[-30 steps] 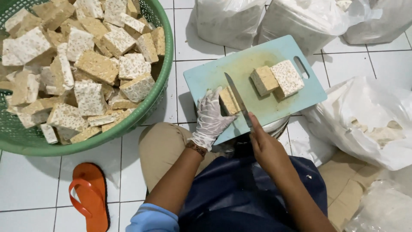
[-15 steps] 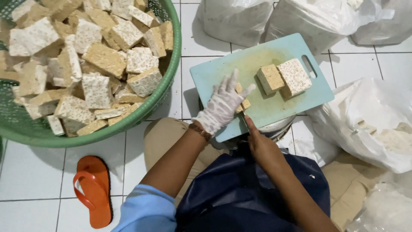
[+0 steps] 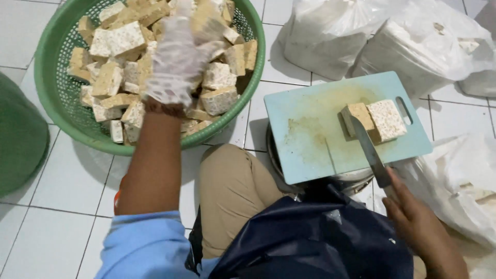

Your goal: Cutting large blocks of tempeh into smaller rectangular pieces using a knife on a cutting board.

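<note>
The gloved left hand (image 3: pixel 178 57) has swung from the cutting board (image 3: pixel 310 139) to the green basket (image 3: pixel 57 98), fingers blurred so their state is unreadable, while the right hand (image 3: pixel 418 222), fingers wrapped around the knife (image 3: pixel 369 150), rests its blade by the remaining blocks (image 3: pixel 374 119).

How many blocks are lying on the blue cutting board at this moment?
2: a tan block under the knife tip, and a speckled white block touching its right side, near the board's handle slot.

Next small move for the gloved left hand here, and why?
Probably bring the left hand back from over the green basket to steady the two blocks on the cutting board. The knife in the right hand already lies against them, and nothing holds them.
</note>
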